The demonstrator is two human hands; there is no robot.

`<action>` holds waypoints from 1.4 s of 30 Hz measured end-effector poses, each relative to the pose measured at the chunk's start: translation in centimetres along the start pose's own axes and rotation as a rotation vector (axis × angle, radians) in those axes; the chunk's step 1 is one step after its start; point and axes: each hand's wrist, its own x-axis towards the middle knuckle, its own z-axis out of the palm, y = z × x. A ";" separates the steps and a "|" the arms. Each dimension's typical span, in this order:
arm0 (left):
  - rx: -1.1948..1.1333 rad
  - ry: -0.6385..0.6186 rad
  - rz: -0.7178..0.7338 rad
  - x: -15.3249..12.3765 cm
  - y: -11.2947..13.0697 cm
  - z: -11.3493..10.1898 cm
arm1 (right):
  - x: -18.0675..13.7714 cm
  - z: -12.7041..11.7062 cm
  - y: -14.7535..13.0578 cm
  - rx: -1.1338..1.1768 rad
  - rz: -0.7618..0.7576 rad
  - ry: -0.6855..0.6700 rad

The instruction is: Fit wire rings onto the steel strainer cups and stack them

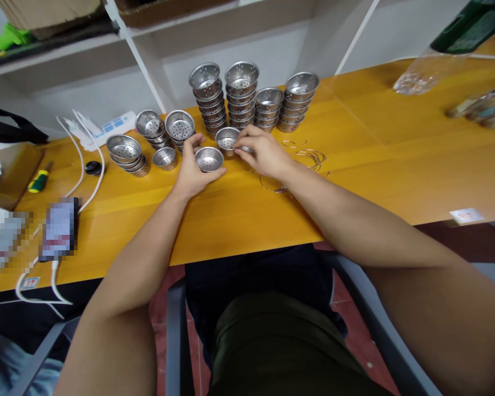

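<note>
My left hand (196, 168) curves its thumb and fingers around a small perforated metal cup (209, 159) on the wooden table. Just beyond it is another perforated metal cup (226, 140), its mouth facing up. My right hand (262, 149) pinches at the right rim of that second cup; a bit of metal shows beneath its fingers, partly hidden. Thin wire rings (313, 159) lie loosely beside my right wrist. Close to my left hand stand a single small cup (165, 158) and a short stack of cups (180, 126).
Tall stacks of cups (242, 96) line the back below a white shelf (231, 47). More stacks (124, 154) stand left. White cables (82, 165), a green-handled screwdriver (39, 180) and a blurred-out device (59, 228) occupy the left side. Plastic bags (421, 74) lie at far right.
</note>
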 end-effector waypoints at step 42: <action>0.052 0.071 0.055 1.4 6.1 -1.3 | -1.5 -6.0 -3.5 -0.485 0.243 -0.663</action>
